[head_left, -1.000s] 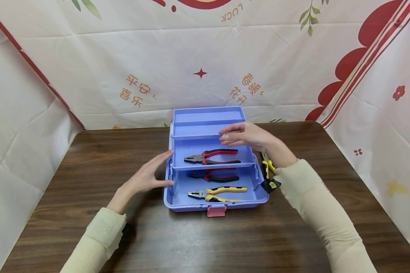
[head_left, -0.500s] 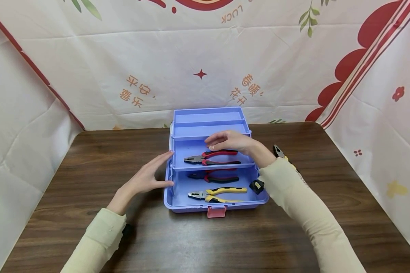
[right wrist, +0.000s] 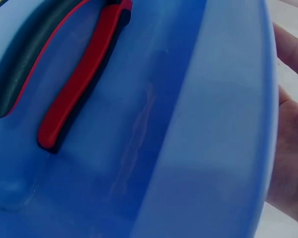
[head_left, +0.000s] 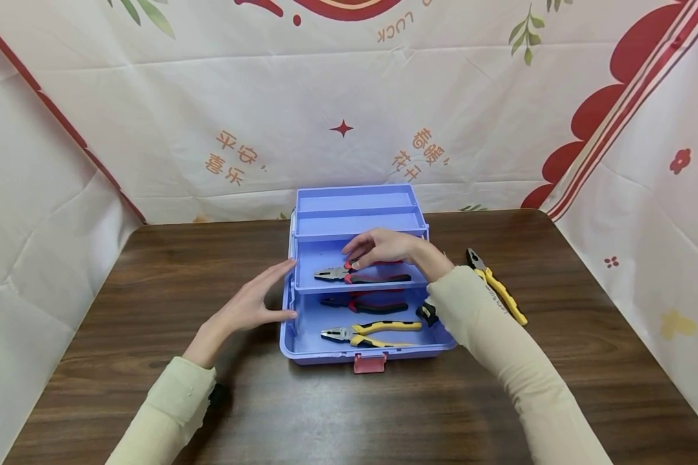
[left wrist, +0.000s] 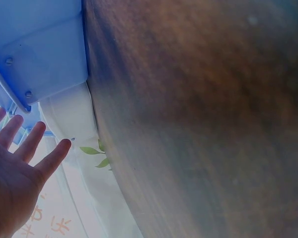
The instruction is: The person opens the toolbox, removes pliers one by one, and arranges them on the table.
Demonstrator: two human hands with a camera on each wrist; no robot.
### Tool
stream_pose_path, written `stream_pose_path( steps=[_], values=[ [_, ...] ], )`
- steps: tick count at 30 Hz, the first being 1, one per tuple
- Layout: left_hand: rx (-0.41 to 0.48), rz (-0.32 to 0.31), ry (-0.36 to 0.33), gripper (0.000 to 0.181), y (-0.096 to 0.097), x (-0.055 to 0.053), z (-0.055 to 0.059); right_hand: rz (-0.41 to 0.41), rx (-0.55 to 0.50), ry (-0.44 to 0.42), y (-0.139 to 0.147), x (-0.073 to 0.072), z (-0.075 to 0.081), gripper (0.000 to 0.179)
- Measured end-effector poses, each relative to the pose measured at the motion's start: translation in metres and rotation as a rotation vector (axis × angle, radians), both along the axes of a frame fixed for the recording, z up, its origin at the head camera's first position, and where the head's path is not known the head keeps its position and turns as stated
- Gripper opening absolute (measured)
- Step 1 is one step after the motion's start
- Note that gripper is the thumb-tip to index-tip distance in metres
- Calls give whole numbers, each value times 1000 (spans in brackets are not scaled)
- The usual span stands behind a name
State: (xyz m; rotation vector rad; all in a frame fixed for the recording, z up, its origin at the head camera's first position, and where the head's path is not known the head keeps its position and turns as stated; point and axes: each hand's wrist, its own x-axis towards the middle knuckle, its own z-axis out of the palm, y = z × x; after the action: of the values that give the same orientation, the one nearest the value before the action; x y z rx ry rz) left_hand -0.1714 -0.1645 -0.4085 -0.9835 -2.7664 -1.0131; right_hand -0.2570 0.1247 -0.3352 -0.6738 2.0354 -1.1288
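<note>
One toolbox [head_left: 326, 356], two red pliers [head_left: 378, 279], two yellow pliers [head_left: 378, 326] (possibly more hidden).

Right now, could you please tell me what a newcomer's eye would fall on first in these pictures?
The open blue toolbox would probably come first, standing mid-picture in the head view on the brown table. Next, likely the right hand over the red-and-black pliers in the tray above the bottom compartment. Then perhaps the yellow-and-black pliers lying on the table to the toolbox's right.
</note>
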Motion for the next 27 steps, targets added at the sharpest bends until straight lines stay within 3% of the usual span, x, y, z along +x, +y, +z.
stream_pose_path(
  steps=[6,11,19,27],
  values=[
    [11,-28,51,90,1,0,0,-7,-10,-29,-1,0,1,40],
    [7,-31,48,89,1,0,0,22,-11,-30,-2,1,2,39],
    [8,-32,49,89,1,-1,0,102,20,55,-1,4,13,41],
    [15,-20,33,90,0,0,0,124,119,104,-2,8,16,40]
  ],
)
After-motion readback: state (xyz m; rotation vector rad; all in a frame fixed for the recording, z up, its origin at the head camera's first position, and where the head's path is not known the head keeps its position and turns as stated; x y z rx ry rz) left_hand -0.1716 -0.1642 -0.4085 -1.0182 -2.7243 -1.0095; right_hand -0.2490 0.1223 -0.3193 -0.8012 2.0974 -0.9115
